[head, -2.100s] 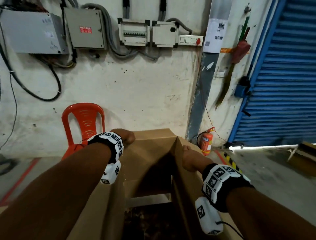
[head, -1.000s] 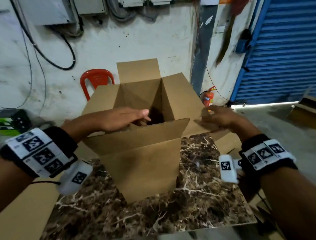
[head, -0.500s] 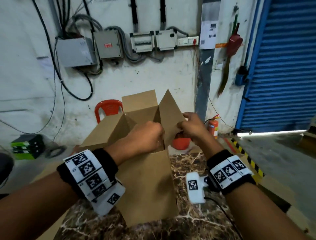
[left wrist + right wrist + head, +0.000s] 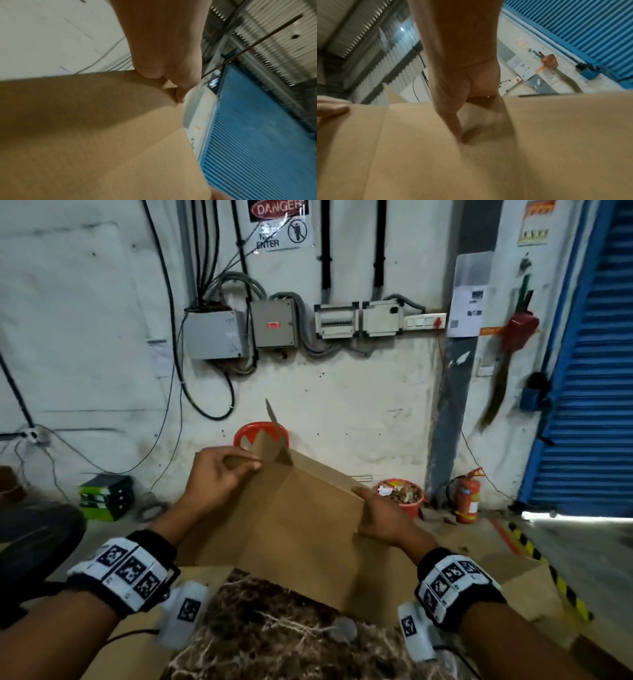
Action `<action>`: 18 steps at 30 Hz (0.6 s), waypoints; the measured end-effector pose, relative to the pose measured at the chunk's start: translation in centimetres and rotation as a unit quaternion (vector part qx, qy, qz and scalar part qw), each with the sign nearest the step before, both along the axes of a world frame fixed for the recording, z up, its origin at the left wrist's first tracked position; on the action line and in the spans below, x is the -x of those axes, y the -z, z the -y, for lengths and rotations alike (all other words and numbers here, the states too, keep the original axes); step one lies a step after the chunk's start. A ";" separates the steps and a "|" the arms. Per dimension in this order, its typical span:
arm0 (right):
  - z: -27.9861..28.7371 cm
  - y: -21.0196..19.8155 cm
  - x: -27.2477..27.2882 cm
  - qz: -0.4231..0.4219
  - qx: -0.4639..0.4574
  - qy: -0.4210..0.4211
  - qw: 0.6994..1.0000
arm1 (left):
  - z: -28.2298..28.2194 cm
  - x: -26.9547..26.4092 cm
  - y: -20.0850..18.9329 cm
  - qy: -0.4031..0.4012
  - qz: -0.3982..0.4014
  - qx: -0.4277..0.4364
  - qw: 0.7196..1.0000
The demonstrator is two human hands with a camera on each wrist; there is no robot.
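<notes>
A brown cardboard box (image 4: 301,525) leans tilted over the far edge of a dark marble table (image 4: 274,638), one flat face turned toward me. My left hand (image 4: 219,474) pinches the box's upper left corner between thumb and fingers; the left wrist view shows the left hand (image 4: 168,75) clamped on the cardboard edge (image 4: 85,135). My right hand (image 4: 380,518) grips the box's right edge, thumb on the front face and fingers behind. In the right wrist view the thumb of the right hand (image 4: 462,94) presses the cardboard face (image 4: 436,162). The box's inside is hidden.
A red plastic chair (image 4: 260,433) stands behind the box against the wall. An orange bucket of litter (image 4: 400,494) and a fire extinguisher (image 4: 467,498) sit on the floor at right, near a blue roller shutter (image 4: 592,371). Flat cardboard (image 4: 479,587) lies beside the table.
The box stood upright with its flaps open; now it is tipped with a flat face toward me. My left hand moved to its upper corner, my right hand to its right edge.
</notes>
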State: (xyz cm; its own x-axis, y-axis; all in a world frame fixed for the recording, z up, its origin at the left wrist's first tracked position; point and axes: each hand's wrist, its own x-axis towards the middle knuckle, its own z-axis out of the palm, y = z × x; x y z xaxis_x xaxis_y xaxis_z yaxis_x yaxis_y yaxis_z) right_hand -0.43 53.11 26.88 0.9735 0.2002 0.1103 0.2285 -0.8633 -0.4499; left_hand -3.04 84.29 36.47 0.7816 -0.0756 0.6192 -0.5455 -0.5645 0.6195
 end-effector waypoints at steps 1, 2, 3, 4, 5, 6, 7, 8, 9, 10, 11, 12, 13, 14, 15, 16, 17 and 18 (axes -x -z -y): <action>-0.4 0.5 -0.4 0.018 0.022 0.017 0.999 | -1.3 -0.2 1.1 -0.004 -0.018 0.033 0.999; -1.1 0.9 -0.7 0.026 0.035 0.024 0.999 | -2.5 -0.4 2.2 -0.009 -0.035 0.065 0.997; -2.0 1.2 -0.9 0.030 0.048 0.023 0.998 | -3.7 -0.3 3.4 -0.017 -0.047 0.088 0.995; -2.8 1.3 -1.0 0.030 0.064 0.019 0.997 | -4.7 -0.3 4.4 -0.020 -0.053 0.099 0.993; -3.9 1.5 -1.1 0.028 0.084 0.013 0.996 | -5.7 -0.1 5.4 -0.022 -0.055 0.106 0.993; -4.8 1.6 -1.1 0.029 0.102 0.009 0.994 | -6.4 0.1 6.2 -0.023 -0.056 0.112 0.992; -5.7 1.9 -1.1 0.029 0.118 0.008 0.993 | -7.2 0.2 6.8 -0.027 -0.061 0.115 0.991; -6.7 2.2 -1.2 0.029 0.131 0.006 0.991 | -8.1 0.2 7.6 -0.037 -0.065 0.111 0.991; -7.6 2.4 -1.2 0.032 0.144 0.006 0.989 | -8.9 0.3 8.2 -0.047 -0.067 0.099 0.992; -8.5 2.8 -1.1 0.037 0.156 0.003 0.987 | -9.7 0.5 8.8 -0.060 -0.064 0.085 0.993; -9.3 3.0 -1.0 0.049 0.167 0.002 0.985 | -10.4 0.5 9.3 -0.084 -0.050 0.046 0.994; -10.0 3.2 -0.9 0.066 0.180 -0.001 0.982 | -11.2 0.7 9.8 -0.125 -0.023 -0.037 0.991; -10.8 3.2 -0.8 0.084 0.193 -0.003 0.978 | -12.0 1.0 10.2 -0.167 0.015 -0.148 0.975; -11.3 3.0 -0.6 0.104 0.204 -0.004 0.973 | -12.6 1.1 10.5 -0.189 0.056 -0.258 0.946; -12.0 2.8 -0.5 0.125 0.214 -0.004 0.969 | -13.0 1.1 10.8 -0.181 0.088 -0.343 0.917; -12.3 2.5 -0.5 0.143 0.222 -0.002 0.964 | -12.8 1.1 10.8 -0.155 0.108 -0.405 0.895; -12.7 2.2 -0.5 0.157 0.230 0.001 0.960 | -12.3 1.3 10.3 -0.125 0.109 -0.453 0.876; -13.2 1.8 -0.4 0.167 0.239 0.002 0.957 | -11.6 1.4 9.8 -0.097 0.093 -0.489 0.862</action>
